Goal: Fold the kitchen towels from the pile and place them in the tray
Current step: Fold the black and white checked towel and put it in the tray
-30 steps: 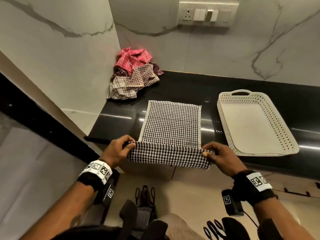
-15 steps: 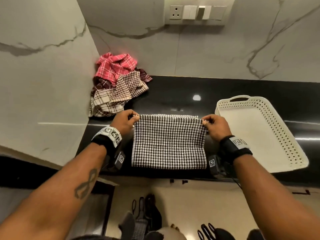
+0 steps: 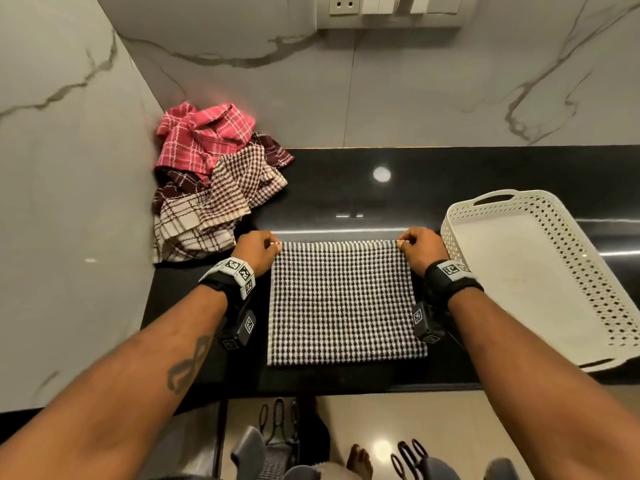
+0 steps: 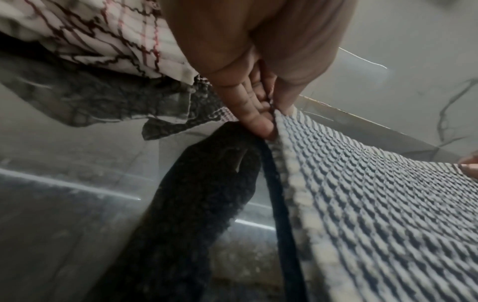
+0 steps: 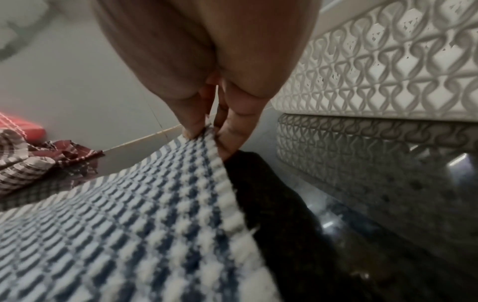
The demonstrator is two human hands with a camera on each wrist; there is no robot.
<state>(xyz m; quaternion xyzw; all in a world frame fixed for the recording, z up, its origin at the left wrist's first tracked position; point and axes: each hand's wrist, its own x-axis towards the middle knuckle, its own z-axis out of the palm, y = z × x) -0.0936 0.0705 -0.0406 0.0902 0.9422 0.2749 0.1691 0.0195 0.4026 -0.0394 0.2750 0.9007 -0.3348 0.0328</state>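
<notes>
Black polished countertop (image 3: 346,188) against grey marble-veined walls, with a switch panel (image 3: 391,10) at the top edge of the head view. Laid flat at the counter's near edge, a dark-and-white checked kitchen towel (image 3: 343,303), folded double with both far corners held. Left hand (image 3: 256,251) at the far left corner, thumb and fingers (image 4: 258,120) closed in a pinch on the towel's edge. Right hand (image 3: 420,249) at the far right corner, likewise pinching the hem between thumb and fingertips (image 5: 230,141). Corners lifted slightly off the counter in both wrist views, the rest of the cloth lying on the surface. Heaped in the back left corner against the wall, the pile (image 3: 214,181) of crumpled towels: pink plaid on top, maroon and brown checks beneath, just beside the left hand. Standing on the counter to the right, a white perforated tray (image 3: 588,271) with cut-out handles, its near corner just beside the right hand. Black bands with printed markers on both wrists.
</notes>
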